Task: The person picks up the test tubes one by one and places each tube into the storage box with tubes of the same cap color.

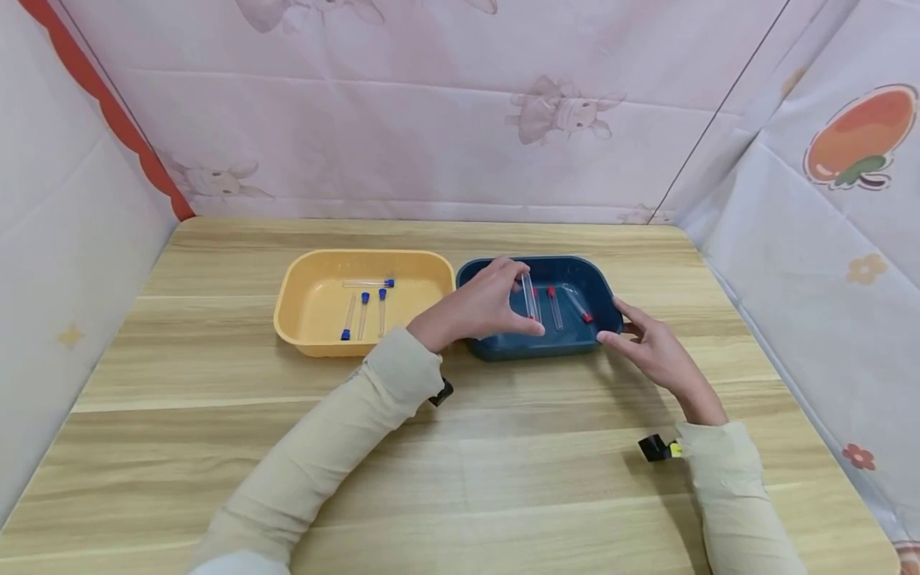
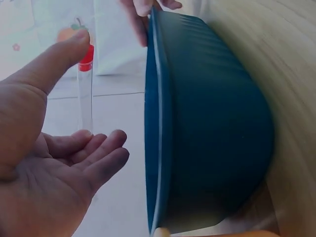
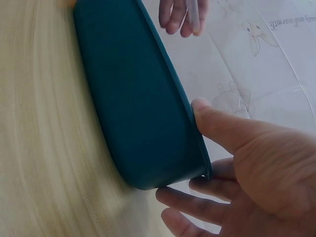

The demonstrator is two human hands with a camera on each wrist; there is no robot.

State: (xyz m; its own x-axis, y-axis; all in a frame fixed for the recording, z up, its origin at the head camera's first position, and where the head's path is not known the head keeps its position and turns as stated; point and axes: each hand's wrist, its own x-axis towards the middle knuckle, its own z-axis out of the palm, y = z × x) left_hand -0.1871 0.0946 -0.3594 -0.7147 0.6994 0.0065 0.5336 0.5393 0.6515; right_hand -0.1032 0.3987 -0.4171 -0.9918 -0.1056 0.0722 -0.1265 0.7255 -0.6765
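Note:
My left hand (image 1: pixel 477 305) is above the dark blue basin (image 1: pixel 532 350) and pinches a clear test tube (image 2: pixel 85 98) with a red cap between thumb and fingertips. In the left wrist view the thumb presses the cap and a fingertip meets the other end. Lower in the basin lie more red-capped test tubes (image 1: pixel 556 310), partly hidden by the held one. My right hand (image 1: pixel 660 351) holds the basin's right end, thumb at the rim and fingers against the outer wall, as the right wrist view (image 3: pixel 276 173) of that hand also shows.
Left of the blue basin, close beside it, stands a yellow basin (image 1: pixel 291 319) with several blue-capped test tubes (image 1: pixel 362 314). Both basins rest on a wood-grain table (image 1: pixel 489 479). Printed cloth walls (image 1: pixel 402 144) stand behind and at the sides.

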